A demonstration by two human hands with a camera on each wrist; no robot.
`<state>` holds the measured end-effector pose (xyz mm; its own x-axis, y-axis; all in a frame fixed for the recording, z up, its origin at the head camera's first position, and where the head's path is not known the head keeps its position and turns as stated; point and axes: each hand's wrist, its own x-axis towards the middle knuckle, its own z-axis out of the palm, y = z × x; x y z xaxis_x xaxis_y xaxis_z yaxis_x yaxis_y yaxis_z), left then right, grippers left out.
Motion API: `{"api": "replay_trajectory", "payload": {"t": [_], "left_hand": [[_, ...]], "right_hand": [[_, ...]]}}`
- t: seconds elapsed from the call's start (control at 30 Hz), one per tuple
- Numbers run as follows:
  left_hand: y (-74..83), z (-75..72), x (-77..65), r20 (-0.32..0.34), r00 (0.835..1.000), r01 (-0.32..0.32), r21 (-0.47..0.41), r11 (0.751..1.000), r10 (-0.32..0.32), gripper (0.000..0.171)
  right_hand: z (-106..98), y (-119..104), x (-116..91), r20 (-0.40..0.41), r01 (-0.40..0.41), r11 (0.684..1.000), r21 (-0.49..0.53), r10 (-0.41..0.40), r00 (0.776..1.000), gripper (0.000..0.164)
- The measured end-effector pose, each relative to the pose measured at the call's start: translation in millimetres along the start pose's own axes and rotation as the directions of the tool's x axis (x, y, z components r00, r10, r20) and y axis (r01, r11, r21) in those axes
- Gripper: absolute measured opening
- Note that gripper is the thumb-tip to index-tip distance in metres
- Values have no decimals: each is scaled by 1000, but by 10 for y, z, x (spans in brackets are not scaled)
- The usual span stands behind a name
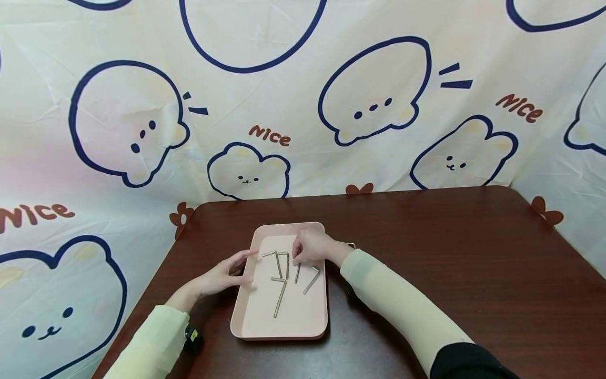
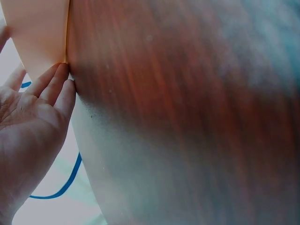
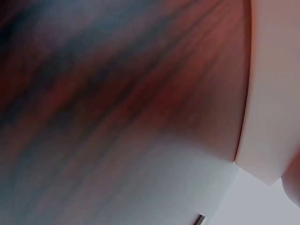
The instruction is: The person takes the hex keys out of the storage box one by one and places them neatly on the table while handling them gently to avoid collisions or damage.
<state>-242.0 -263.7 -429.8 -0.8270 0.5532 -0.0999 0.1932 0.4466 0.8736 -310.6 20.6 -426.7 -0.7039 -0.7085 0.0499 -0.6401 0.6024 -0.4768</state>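
A pale pink tray [image 1: 258, 326] holds several L-shaped Allen keys. Two of them, one Allen key [image 1: 278, 266] and its neighbour [image 1: 287, 266], lie side by side near the upper left; a longer Allen key [image 1: 280, 300] is below them, and another Allen key [image 1: 311, 280] is at the right. My right hand [image 1: 313, 246] reaches over the tray's right rim, thumb and fingers pinching the top of a darker Allen key [image 1: 297, 273]. With fingers extended, my left hand [image 1: 220, 276] touches the tray's left side; its fingertips [image 2: 61, 70] meet the tray wall in the left wrist view.
The tray stands on a dark brown wooden table [image 1: 426, 252]. Behind and to the left hangs a white cloth [image 1: 303, 105] printed with cartoon bears. Table surface extends to the right of the tray.
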Motion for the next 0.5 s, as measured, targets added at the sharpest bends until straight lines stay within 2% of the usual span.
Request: {"api": "replay_trajectory", "payload": {"t": [0.3, 0.5], "left_hand": [[-1, 2, -1, 1, 1000, 2, -4, 1000, -2, 69], [-9, 3, 3, 3, 1000, 0, -1, 1000, 0, 69]], "right_hand": [[-5, -53, -24, 8, -36, 999, -11, 36, 999, 13], [-23, -75, -44, 15, -26, 999, -31, 27, 1000, 14]]}}
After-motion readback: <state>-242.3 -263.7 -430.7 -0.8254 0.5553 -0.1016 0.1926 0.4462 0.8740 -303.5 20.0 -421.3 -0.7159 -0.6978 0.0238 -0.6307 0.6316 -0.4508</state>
